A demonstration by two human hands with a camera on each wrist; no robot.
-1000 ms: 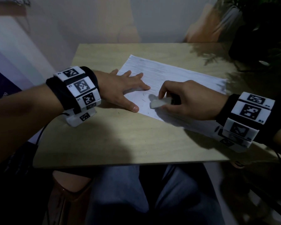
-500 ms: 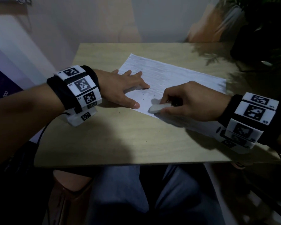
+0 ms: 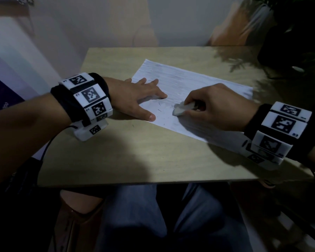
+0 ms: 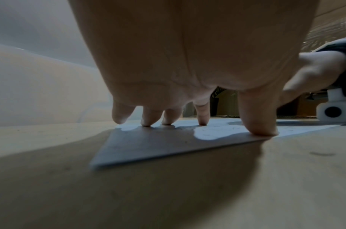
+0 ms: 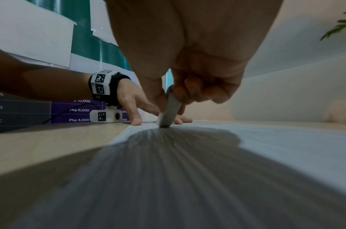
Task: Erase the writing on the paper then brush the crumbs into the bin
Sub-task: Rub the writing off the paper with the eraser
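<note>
A white lined sheet of paper (image 3: 189, 88) lies slanted on the wooden table (image 3: 135, 151). My left hand (image 3: 140, 99) lies flat with spread, straight fingers (image 4: 258, 114) pressing the sheet's near-left corner (image 4: 148, 147). My right hand (image 3: 213, 106) pinches a white eraser (image 3: 182, 109) between thumb and curled fingers, its tip down on the paper (image 5: 266, 139) just right of the left hand (image 5: 133, 102). In the right wrist view the eraser (image 5: 170, 111) stands tilted on the sheet. Small dark eraser crumbs (image 3: 159, 110) lie scattered between the two hands. No bin is in view.
A dark potted plant (image 3: 295, 33) stands at the table's far right corner. A wall rises behind the table, with a purple price poster (image 5: 78, 110) to the left. The table's near edge (image 3: 144, 183) sits above my knees.
The right hand has slid the eraser slightly up and to the right across the paper, after a small dip toward the near edge. The left hand stays pressed on the corner.
</note>
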